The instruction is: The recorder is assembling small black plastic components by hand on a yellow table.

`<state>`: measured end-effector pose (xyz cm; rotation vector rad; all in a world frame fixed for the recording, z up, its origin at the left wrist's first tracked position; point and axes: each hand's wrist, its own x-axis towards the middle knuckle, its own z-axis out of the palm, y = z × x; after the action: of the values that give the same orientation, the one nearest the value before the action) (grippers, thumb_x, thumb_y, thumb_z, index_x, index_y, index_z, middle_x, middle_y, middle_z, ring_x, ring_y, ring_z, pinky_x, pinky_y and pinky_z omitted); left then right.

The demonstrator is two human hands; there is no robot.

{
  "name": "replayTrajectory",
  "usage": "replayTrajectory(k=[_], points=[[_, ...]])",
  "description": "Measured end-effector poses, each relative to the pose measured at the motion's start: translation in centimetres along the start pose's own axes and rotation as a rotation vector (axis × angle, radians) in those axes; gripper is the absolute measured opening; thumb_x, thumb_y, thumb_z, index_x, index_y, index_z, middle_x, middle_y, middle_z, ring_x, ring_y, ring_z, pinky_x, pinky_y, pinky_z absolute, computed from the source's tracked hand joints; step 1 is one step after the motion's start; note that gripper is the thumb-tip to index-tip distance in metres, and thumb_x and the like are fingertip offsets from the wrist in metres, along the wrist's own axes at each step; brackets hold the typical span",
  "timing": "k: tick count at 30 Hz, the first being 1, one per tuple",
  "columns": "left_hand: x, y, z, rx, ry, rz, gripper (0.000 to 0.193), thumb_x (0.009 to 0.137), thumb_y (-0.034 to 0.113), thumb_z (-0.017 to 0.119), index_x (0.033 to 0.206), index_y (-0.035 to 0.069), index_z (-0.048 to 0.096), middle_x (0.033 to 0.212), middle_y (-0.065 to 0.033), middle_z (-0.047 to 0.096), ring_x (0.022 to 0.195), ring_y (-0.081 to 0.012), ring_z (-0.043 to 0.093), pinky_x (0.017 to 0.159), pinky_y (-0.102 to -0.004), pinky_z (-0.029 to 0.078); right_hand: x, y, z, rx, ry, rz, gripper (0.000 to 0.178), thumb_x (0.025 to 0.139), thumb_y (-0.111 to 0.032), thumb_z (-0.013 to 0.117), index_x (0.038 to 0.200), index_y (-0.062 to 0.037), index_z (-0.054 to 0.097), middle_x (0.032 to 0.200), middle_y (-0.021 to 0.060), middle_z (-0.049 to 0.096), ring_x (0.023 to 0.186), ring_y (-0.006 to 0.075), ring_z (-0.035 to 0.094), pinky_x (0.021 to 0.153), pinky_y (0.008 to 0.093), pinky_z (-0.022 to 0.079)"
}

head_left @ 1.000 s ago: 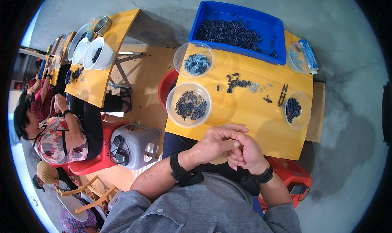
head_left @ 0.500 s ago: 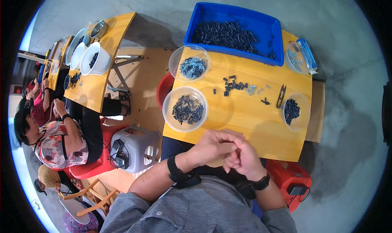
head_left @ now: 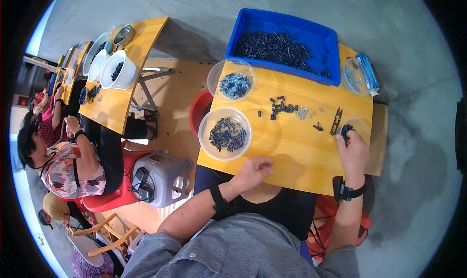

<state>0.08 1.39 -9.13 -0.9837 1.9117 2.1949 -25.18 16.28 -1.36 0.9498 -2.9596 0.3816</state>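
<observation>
My right hand (head_left: 352,154) reaches into the clear round bowl (head_left: 361,124) at the table's right edge. Its fingers are apart, over the small black plastic parts (head_left: 346,130) in there; whether they grip one is hidden. My left hand (head_left: 252,174) hovers at the table's front edge, thumb and fingers brought together. What it holds, if anything, cannot be seen. Close to it, a larger clear bowl (head_left: 204,140) holds many black parts (head_left: 227,135). Small black pieces (head_left: 282,107) and little clear bits (head_left: 302,113) lie loose mid-table, left of the black thread snips (head_left: 336,121).
A blue tray (head_left: 235,27) of black parts stands at the back of the yellow table (head_left: 292,156). Beside it are a bowl of pale clear parts (head_left: 234,86), another clear bowl (head_left: 354,78) and a blue packet (head_left: 368,73). A co-worker (head_left: 73,166) sits at the left table.
My hands were together in front of me and have come apart. The right one went right and forward into the bowl; the left one shifted slightly left. The view has tilted a little.
</observation>
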Motion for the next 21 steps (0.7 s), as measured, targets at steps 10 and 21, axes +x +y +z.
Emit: replayTrajectory(k=[10,21], points=[[0.5,-1.2,-1.0,-0.092,-0.003,-0.031,0.022,0.086,0.01,0.062,0.106,0.001,0.063,0.091,-0.003,0.066,0.08,-0.0075,0.06,0.072,-0.0229,0.05,0.5,-10.4,7.5,0.518,-0.125,-0.421,0.018,0.077,-0.01,0.062,0.094,-0.0051,0.061,0.082,0.0166,0.06,0.076,0.035,0.059,0.065,0.0422,0.048],[0.5,-1.0,-1.0,-0.131,-0.024,-0.061,0.019,0.089,0.011,0.059,0.104,0.0,0.062,0.092,-0.0059,0.067,0.084,-0.0113,0.064,0.071,-0.0242,0.051,2.1,-12.0,9.2,0.461,-0.177,-0.448,0.024,0.076,-0.011,0.064,0.1,-0.0044,0.063,0.082,0.0161,0.062,0.074,0.0343,0.061,0.064,0.0432,0.049]])
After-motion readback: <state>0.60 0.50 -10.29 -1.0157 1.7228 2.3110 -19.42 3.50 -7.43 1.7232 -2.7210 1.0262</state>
